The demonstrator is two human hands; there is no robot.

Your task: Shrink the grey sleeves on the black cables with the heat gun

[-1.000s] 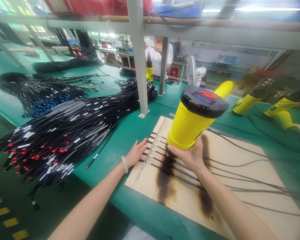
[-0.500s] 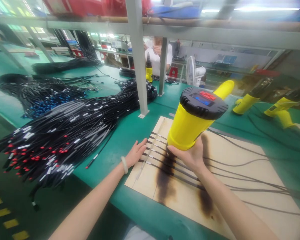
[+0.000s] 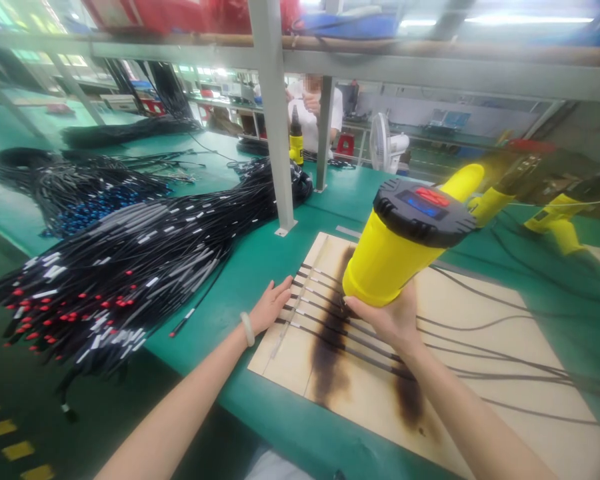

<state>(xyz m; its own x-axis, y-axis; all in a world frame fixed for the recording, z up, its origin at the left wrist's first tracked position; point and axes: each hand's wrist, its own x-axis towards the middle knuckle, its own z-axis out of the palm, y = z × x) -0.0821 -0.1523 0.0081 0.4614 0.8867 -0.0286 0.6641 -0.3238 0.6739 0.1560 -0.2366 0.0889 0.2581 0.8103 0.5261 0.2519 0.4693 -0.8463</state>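
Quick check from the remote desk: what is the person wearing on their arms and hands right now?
Both forearms are bare, with no sleeves and no gloves in view. The left hand has a pale, smooth bangle around the wrist. The right hand shows no ring, watch or band.

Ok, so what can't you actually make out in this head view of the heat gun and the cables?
- Nozzle of the yellow heat gun: hidden by the gun's own body and the right hand.
- Screen on its black cap: too small to read.
- White labels on the cables near the left hand: too small to read.
- Wooden board: cut off by the right and lower edges.
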